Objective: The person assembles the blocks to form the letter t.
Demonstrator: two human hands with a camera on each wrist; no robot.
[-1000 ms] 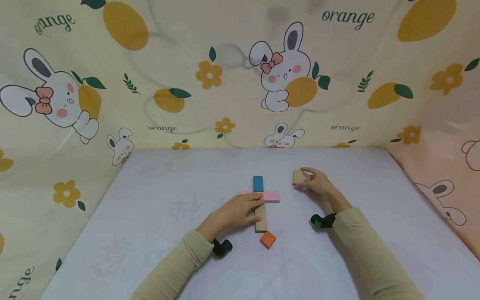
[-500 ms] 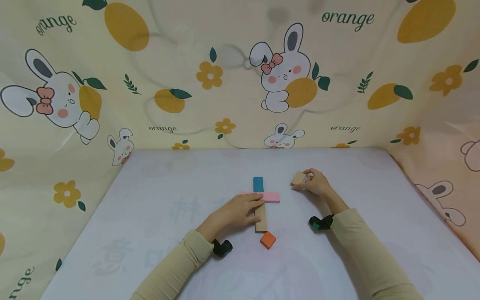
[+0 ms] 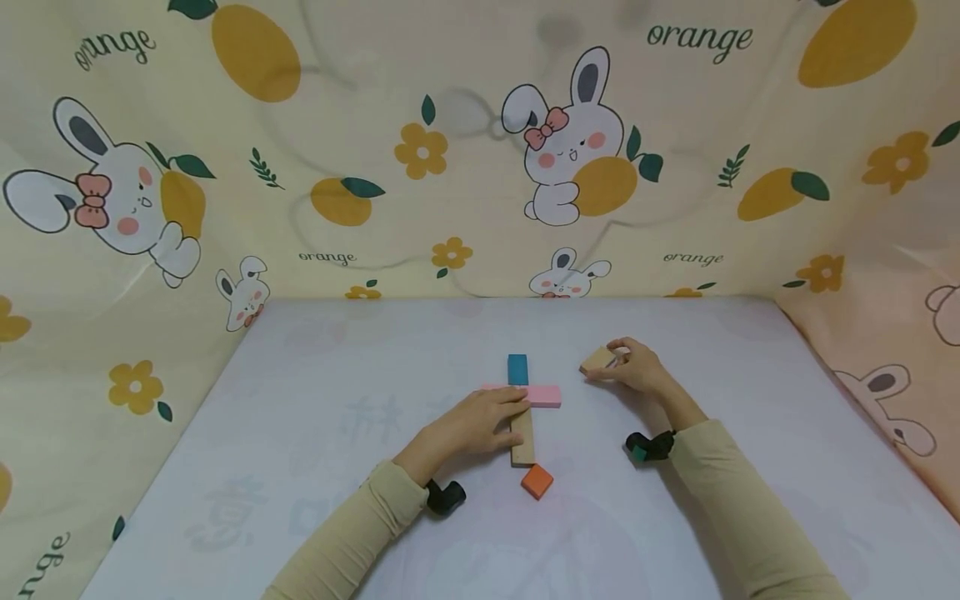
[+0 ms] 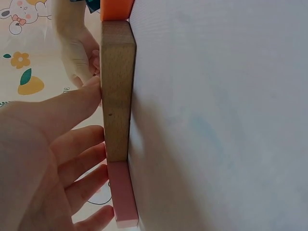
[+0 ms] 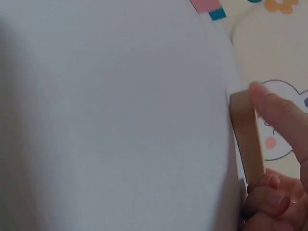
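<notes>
My left hand (image 3: 468, 423) lies with extended fingers over the long wooden block (image 3: 522, 450) and the pink block (image 3: 546, 397). In the left wrist view its fingertips touch the faces of the wooden block (image 4: 117, 101) and the pink block (image 4: 123, 192). A shorter wooden block (image 3: 597, 359) is pinched between thumb and fingers of my right hand (image 3: 639, 367), lying slantwise to the right of the pink one. A blue block (image 3: 517, 369) stands against the pink block's far side. An orange block (image 3: 537, 482) meets the long block's near end, turned cornerwise.
All the blocks lie on a white-covered table (image 3: 360, 350). A curtain (image 3: 465, 192) printed with rabbits and oranges hangs behind and along both sides. Each wrist carries a black camera, one by the left sleeve (image 3: 360, 521) and one by the right.
My right hand has turned the shorter wooden block from straight to slanted, with a slight shift to the left. The left hand and the other blocks have stayed in place.
</notes>
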